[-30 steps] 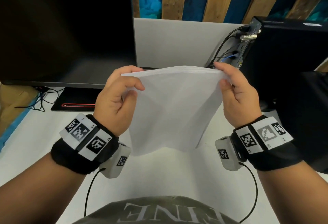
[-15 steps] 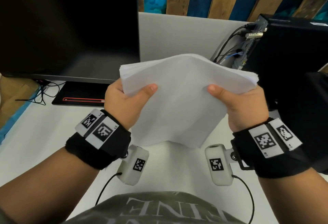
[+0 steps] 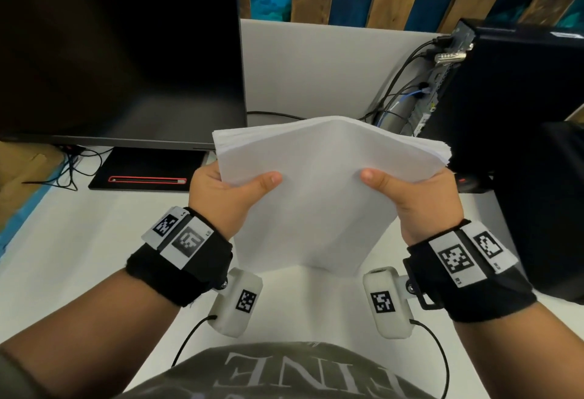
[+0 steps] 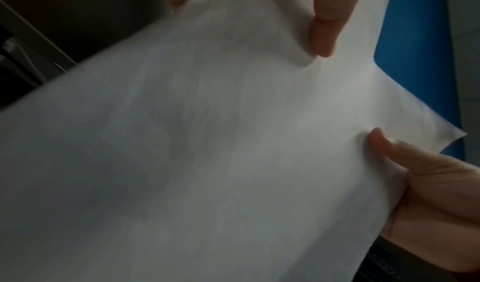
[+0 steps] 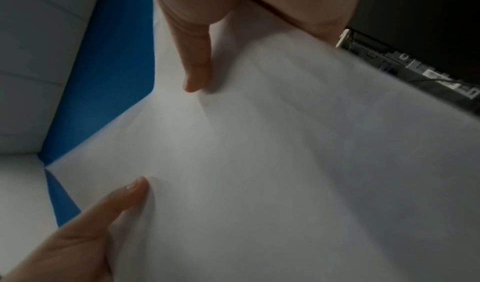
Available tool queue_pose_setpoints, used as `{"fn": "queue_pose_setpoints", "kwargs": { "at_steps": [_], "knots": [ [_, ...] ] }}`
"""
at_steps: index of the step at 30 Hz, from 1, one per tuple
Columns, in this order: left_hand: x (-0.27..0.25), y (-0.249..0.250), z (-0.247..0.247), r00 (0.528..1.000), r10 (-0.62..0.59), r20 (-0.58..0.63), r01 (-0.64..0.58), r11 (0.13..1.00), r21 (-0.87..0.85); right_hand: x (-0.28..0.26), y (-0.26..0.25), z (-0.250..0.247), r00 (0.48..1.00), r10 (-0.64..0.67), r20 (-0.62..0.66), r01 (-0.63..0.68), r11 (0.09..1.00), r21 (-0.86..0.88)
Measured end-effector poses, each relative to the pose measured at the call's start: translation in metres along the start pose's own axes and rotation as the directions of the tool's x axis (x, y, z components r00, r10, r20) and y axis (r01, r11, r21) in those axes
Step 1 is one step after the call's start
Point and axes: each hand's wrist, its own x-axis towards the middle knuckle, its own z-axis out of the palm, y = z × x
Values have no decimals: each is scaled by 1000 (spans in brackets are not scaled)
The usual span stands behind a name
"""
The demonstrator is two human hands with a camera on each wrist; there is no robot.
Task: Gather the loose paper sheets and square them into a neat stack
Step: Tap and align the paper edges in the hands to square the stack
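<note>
My left hand and right hand now grip the paper stack lower, thumbs on top, so its edges look almost even.

paper stack: 1 | hand: 2 | monitor: 1 | computer tower: 1

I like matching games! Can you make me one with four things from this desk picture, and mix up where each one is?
Things:
1. paper stack
2. monitor
3. computer tower
4. cables

Places, mixed up:
A. black box at the right side of the desk
B. held up off the desk, between the left hand and the right hand
C. dark screen at the back left
D. plugged into the back of the black box

Pairs: 1-B, 2-C, 3-A, 4-D
</note>
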Motion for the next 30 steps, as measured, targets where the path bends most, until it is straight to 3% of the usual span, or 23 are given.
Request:
{"fn": "queue_pose_setpoints", "kwargs": {
  "at_steps": [10, 14, 20, 27, 30],
  "knots": [
    [0, -16, 3, 1000, -11, -21, 11, 1000, 5, 5, 12, -7, 999, 32, 24, -31, 998, -49],
    [-2, -37, 2, 992, -118, -35, 120, 991, 58, 5, 31, -13, 995, 96, 19, -94, 993, -69],
    [-12, -70, -4, 953, -302, -18, 301, 943, 142, -4, 80, -18, 942, 329, -71, -335, 934, -124],
    [3, -66, -7, 934, -357, 12, 347, 916, 201, 9, 79, -14, 926, 368, -83, -377, 914, -149],
    [13, -66, -7, 900, -435, 30, 413, 872, 261, 13, 83, -13, 904, 413, -112, -427, 889, -166]
  ]
}}
